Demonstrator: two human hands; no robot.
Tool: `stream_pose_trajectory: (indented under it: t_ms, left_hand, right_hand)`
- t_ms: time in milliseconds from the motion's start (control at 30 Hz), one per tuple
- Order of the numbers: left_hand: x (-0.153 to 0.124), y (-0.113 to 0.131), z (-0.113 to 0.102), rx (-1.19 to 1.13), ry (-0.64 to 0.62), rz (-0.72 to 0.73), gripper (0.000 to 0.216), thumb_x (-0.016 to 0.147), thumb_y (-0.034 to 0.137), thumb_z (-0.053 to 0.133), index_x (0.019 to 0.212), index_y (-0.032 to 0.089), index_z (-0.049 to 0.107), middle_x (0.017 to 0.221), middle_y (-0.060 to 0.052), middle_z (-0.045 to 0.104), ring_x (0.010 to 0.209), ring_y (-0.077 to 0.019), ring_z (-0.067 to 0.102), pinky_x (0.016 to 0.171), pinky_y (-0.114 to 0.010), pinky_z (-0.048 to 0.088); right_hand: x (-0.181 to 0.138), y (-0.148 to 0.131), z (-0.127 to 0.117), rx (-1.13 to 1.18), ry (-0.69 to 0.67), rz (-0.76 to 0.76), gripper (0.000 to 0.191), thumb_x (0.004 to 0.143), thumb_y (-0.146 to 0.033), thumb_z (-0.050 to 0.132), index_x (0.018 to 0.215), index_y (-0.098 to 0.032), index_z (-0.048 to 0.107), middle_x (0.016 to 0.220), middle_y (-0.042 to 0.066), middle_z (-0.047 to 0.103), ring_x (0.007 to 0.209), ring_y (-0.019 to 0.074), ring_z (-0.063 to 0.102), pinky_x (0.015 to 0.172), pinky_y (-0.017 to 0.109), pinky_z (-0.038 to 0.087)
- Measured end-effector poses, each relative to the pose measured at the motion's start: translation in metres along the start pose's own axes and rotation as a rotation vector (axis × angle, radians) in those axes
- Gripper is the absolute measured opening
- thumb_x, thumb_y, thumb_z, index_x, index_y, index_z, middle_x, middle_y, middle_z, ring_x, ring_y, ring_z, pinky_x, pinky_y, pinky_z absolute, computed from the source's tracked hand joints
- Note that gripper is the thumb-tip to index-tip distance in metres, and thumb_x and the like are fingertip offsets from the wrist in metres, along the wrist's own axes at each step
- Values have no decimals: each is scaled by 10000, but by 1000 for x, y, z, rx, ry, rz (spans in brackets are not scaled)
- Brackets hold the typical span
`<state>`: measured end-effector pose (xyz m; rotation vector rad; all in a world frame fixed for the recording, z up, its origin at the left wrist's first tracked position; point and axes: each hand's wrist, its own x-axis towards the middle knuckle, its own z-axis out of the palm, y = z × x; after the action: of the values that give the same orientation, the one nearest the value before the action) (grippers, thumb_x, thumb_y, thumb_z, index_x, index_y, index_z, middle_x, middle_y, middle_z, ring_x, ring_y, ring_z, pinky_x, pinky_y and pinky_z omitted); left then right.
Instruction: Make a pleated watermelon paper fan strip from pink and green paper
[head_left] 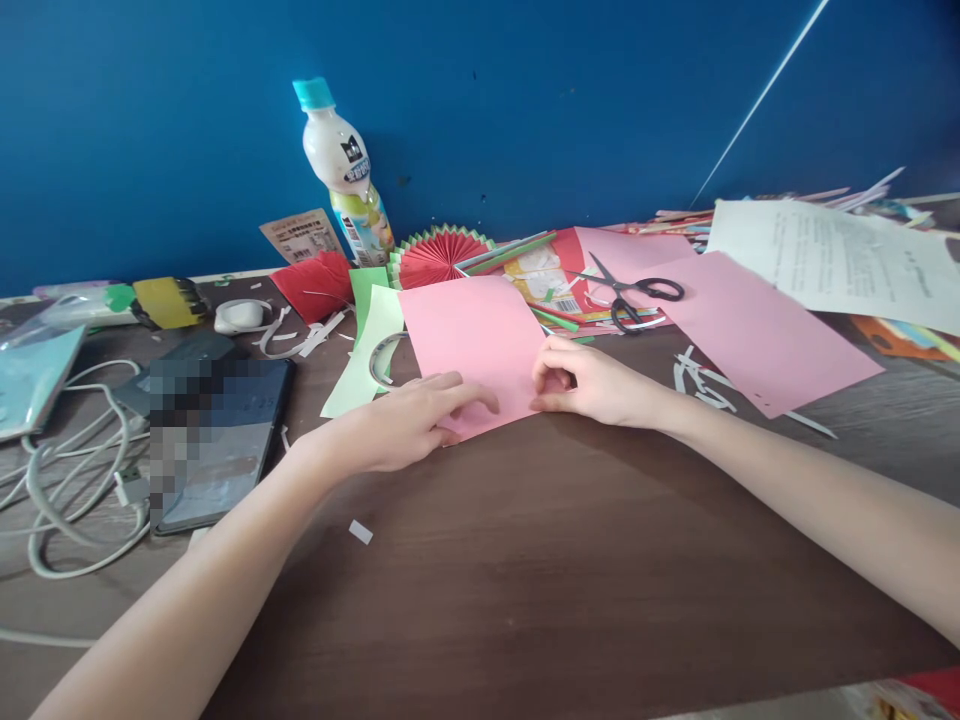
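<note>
A sheet of pink paper (480, 345) lies in front of me, its far end bent slightly upward. My left hand (412, 415) rests over its near left corner, index finger reaching across the sheet and thumb apart at the edge. At the near right edge, my right hand (592, 380) has curled fingers and thumb closed on the paper. Just left of the sheet are a roll of tape (381, 362), partly hidden, and a pale green paper piece (346, 395). Black-handled scissors (626, 290) lie open beyond my right hand.
A bottle (349, 180) stands by the blue wall, near a red-and-green pleated paper fan (442, 255). Another pink sheet (772, 335) and a printed page (840, 260) lie right. Left are a phone (232, 450), white cables (45, 500) and a red roll (313, 285).
</note>
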<state>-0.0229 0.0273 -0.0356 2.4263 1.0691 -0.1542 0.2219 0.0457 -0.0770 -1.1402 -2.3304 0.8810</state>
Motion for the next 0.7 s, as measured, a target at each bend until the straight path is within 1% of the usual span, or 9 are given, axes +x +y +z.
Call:
stream_pose_trajectory:
  t_ms: [67, 167, 300, 433, 500, 600, 700]
  left_hand:
    - [0, -1, 0, 33, -34, 53, 528, 814, 106, 359, 1259, 372, 458, 909, -11, 451, 843, -150, 461, 744, -251, 347]
    - [0, -4, 2, 73, -81, 82, 501, 878, 160, 323, 1272, 444, 444, 820, -4, 390, 790, -146, 410, 733, -256, 324]
    - [0, -6, 4, 73, -82, 71, 456, 905, 217, 307, 1262, 462, 450, 818, -3, 383, 786, -152, 377, 757, -280, 306]
    - [0, -3, 2, 70, -101, 37, 494, 878, 193, 320, 1265, 475, 438, 825, -3, 382, 801, -162, 376, 792, -309, 306]
    - [0, 0, 2, 76, -78, 33, 525, 840, 162, 350, 1257, 465, 457, 819, -5, 389, 813, -169, 382, 798, -321, 310]
    - [2, 6, 4, 102, 6, 38, 513, 788, 142, 401, 1192, 421, 551, 794, -14, 418, 817, -180, 387, 777, -324, 326]
    - [5, 13, 10, 158, 135, 112, 451, 751, 116, 423, 1078, 320, 658, 768, -27, 477, 809, -181, 403, 771, -319, 346]
  right_hand:
    - [0, 0, 0, -3, -1, 0, 198, 747, -325, 642, 717, -182, 508, 798, -1, 418, 710, 127, 421, 653, 263, 357]
    - [0, -1, -1, -11, -2, -1, 202, 756, -335, 630, 714, -182, 505, 794, -1, 416, 704, 126, 418, 650, 263, 357]
    - [0, -2, -2, -18, -5, 2, 197, 756, -334, 627, 711, -183, 507, 794, 3, 421, 702, 128, 422, 649, 264, 360]
    - [-1, -4, -2, -23, -14, 19, 179, 756, -311, 631, 725, -184, 509, 812, 3, 435, 718, 127, 433, 652, 255, 359]
    - [-1, -6, 0, -41, -7, 27, 173, 759, -300, 627, 730, -185, 501, 824, 5, 443, 724, 128, 438, 651, 253, 356]
    - [-2, -11, 6, -108, 40, 40, 208, 769, -346, 616, 731, -187, 486, 841, 15, 459, 738, 141, 451, 663, 265, 353]
    - [-3, -15, 13, -214, 111, 42, 268, 762, -407, 621, 722, -188, 471, 851, 26, 473, 769, 167, 463, 690, 290, 350]
